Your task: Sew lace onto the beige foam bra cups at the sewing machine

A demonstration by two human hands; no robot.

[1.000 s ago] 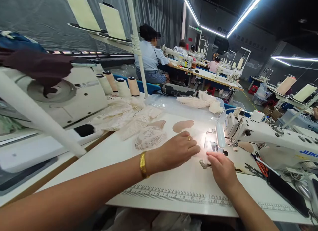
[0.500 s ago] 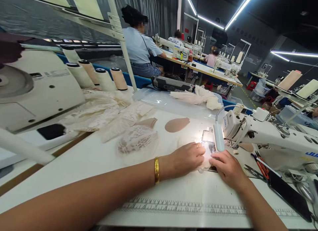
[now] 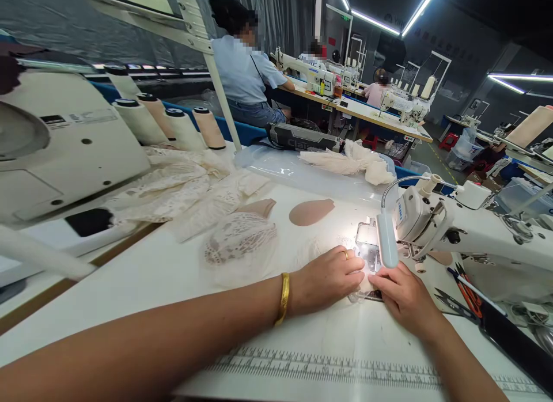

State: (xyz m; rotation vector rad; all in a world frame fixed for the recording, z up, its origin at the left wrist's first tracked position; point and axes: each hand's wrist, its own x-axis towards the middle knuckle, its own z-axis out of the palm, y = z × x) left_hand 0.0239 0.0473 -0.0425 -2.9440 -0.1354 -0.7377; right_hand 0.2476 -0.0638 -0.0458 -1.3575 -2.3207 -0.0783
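Note:
My left hand (image 3: 330, 278), with a ring and a gold bangle on its arm, is closed on the near-left edge of a small sheer, pale piece of lace fabric (image 3: 358, 296). Opposite it, my right hand (image 3: 406, 292) pinches the same fabric between thumb and fingers. Both hands are close to the presser foot of a white sewing machine (image 3: 432, 209), under its lit lamp (image 3: 386, 241). The lamp hides the needle, and my fingers cover most of the fabric. To the left lie a patterned lace cup piece (image 3: 239, 238) and a beige oval cup piece (image 3: 311, 212).
Orange-handled scissors (image 3: 470, 298) and a black phone-like object (image 3: 514, 344) lie right of my hand. A printed ruler strip (image 3: 324, 364) runs along the front edge. Thread cones (image 3: 209, 128), cream lace (image 3: 173, 189) and a plastic lid (image 3: 276, 166) stand behind. A co-worker (image 3: 244, 74) sits beyond.
The camera view has shifted, so the table and machine appear slightly further right. Both hands stay on the fabric by the presser foot, with little visible movement against it.

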